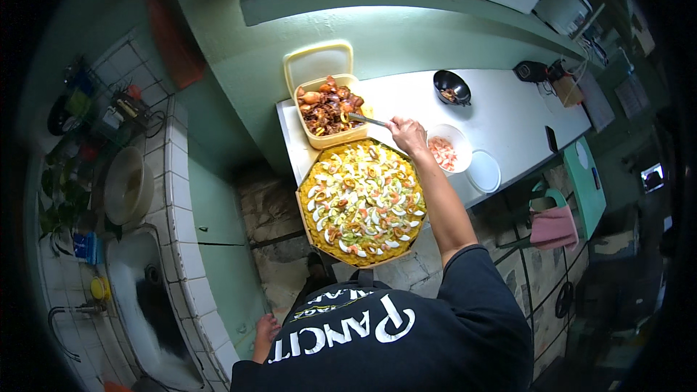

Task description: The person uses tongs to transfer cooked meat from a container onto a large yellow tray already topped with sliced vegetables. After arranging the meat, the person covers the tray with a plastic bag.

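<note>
My right hand is closed round the handle of a slim metal utensil, whose tip reaches into a yellow plastic tub. Its working end is too small to make out. Dark, saucy pieces of meat or seafood fill the tub. Just below, an octagonal tray carries yellow noodles topped with egg slices, brown rings and pink bits. Beside my right wrist stands a white bowl of chopped pink pieces. My left hand hangs low by my side, fingers loosely apart, apparently holding nothing.
The tub's lid leans against the green wall. A black bowl, a pale round lid and a phone lie on the white table. On my left runs a tiled counter with a sink and a basin.
</note>
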